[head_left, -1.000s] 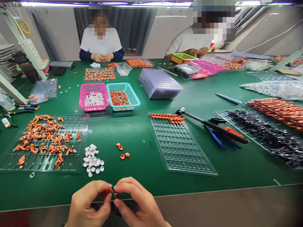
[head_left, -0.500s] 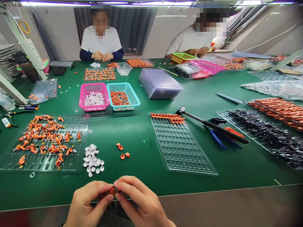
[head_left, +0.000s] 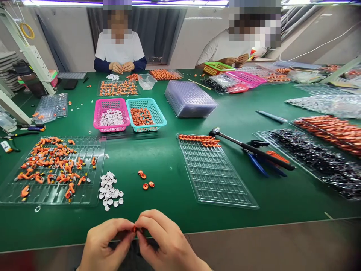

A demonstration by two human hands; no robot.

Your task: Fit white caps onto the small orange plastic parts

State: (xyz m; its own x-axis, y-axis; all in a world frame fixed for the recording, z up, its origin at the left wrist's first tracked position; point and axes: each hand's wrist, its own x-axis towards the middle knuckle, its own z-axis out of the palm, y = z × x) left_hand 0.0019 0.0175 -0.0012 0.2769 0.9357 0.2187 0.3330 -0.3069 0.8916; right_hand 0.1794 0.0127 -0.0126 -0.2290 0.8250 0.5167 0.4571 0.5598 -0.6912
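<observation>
A small orange part [head_left: 136,229] sat pinched between the fingertips of both hands at the near edge of the green table, mostly hidden, only a sliver showing.

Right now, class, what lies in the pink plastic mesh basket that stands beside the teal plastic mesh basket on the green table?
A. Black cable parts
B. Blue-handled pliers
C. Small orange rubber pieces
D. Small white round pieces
D: the pink plastic mesh basket holds small white round pieces, while the orange pieces fill the teal plastic mesh basket to its right on the green table.
</observation>
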